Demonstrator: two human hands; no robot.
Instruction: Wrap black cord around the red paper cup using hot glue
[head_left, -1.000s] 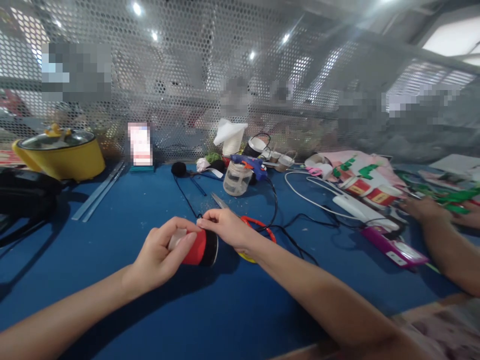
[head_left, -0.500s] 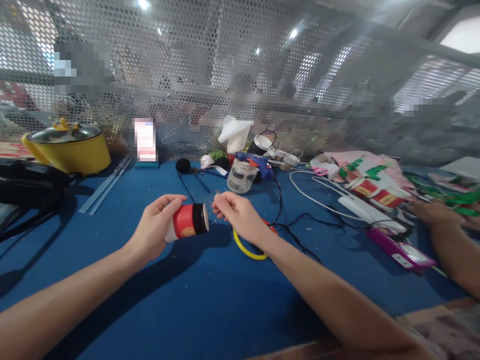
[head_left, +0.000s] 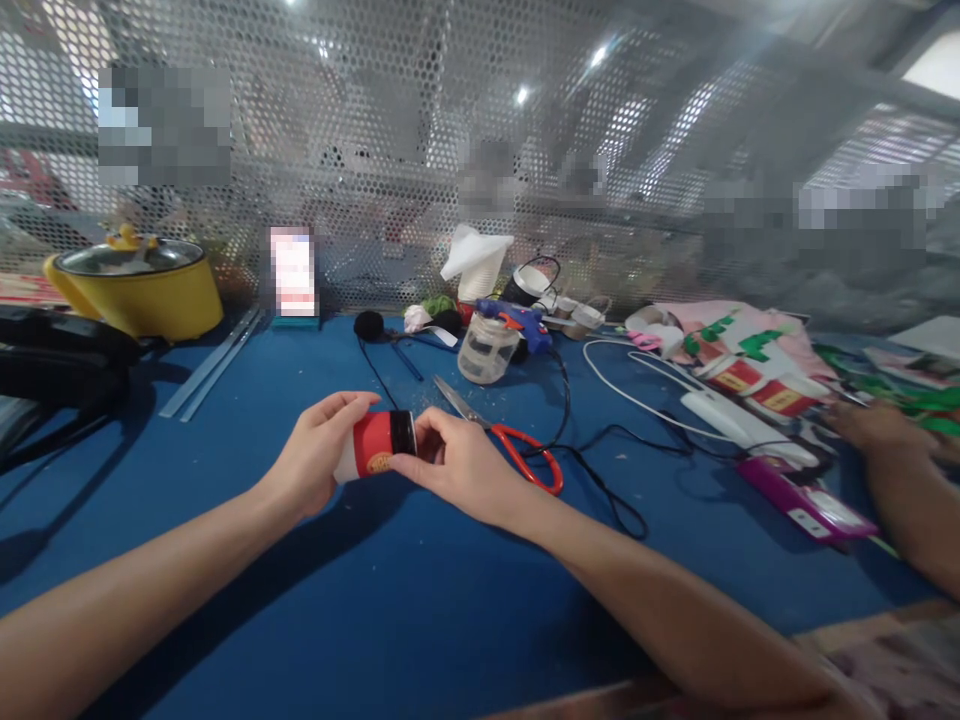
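Observation:
My left hand (head_left: 315, 450) is closed round the white end of a paper cup (head_left: 373, 443), which lies on its side above the blue table. The cup has a red band with a gold emblem and a black wound band at its right end. My right hand (head_left: 469, 460) pinches that right end, the thumb on the black band and the fingers curled at the edge, partly hidden. Behind my right hand lie scissors (head_left: 525, 455) with red handles. A black yarn ball (head_left: 368, 325) has a strand running down toward the cup.
A blue glue gun (head_left: 517, 318) rests on a clear plastic jar (head_left: 486, 352). Cables and a purple power strip (head_left: 806, 500) lie to the right, near another person's hand (head_left: 874, 435). A yellow pot (head_left: 139, 290) and a lit phone (head_left: 294, 272) stand at the left back.
My right hand has moved left and down from beside the cup onto its black-banded end. The scissors now show behind it; the yellow ring seen under my wrist is hidden.

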